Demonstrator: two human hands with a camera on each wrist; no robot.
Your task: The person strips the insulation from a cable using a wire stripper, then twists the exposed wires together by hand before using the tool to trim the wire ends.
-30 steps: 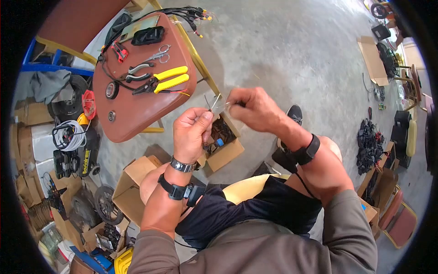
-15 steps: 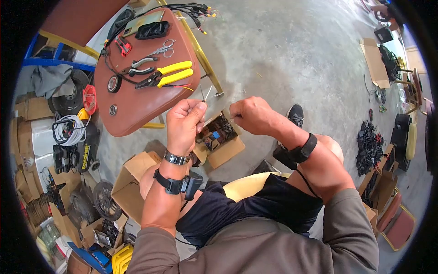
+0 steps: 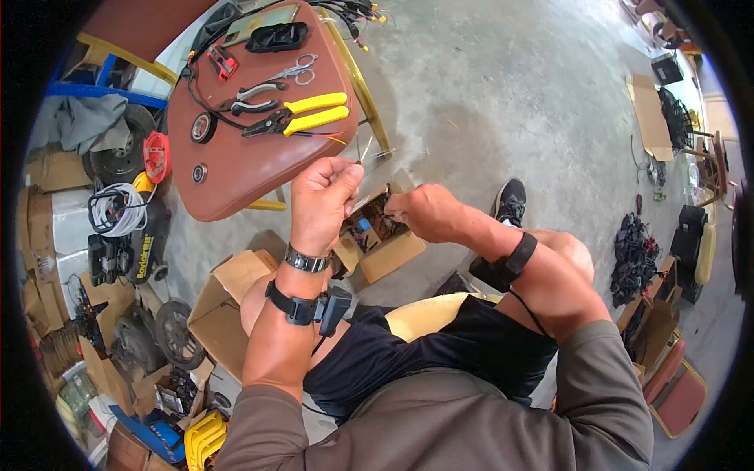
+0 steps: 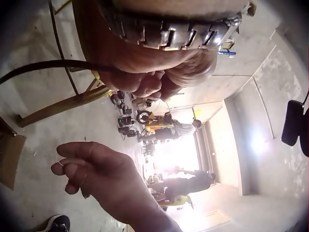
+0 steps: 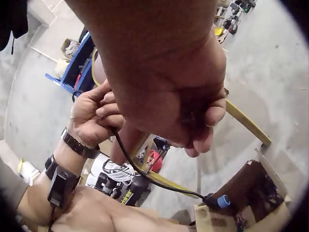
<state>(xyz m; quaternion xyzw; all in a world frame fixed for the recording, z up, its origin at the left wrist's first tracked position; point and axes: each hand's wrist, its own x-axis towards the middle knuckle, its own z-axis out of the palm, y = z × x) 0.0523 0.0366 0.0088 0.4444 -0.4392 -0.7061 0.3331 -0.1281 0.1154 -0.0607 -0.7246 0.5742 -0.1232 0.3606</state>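
In the head view the left hand (image 3: 320,206) pinches the end of a black cable, and thin bare or pale wires (image 3: 360,151) stick up past the thumb. The right wrist view shows the black cable (image 5: 145,176) hanging from the left hand (image 5: 92,117) down to a blue connector (image 5: 223,201). Right of the left hand and apart from it is the right hand (image 3: 430,213), fingers bent. A fine pale strand (image 4: 59,161) shows at the fingertips of the right hand (image 4: 104,175) in the left wrist view.
On the brown chair seat (image 3: 243,169) lie a yellow-handled tool (image 3: 316,114), pliers (image 3: 255,98), scissors (image 3: 301,71), a red cutter (image 3: 223,63) and a black tape roll (image 3: 203,127). An open cardboard box (image 3: 390,257) stands below the hands.
The right hand has moved down, away from the wire ends beside the left hand. The left hand has risen slightly, still gripping the cable. The chair appears further right and higher in view.
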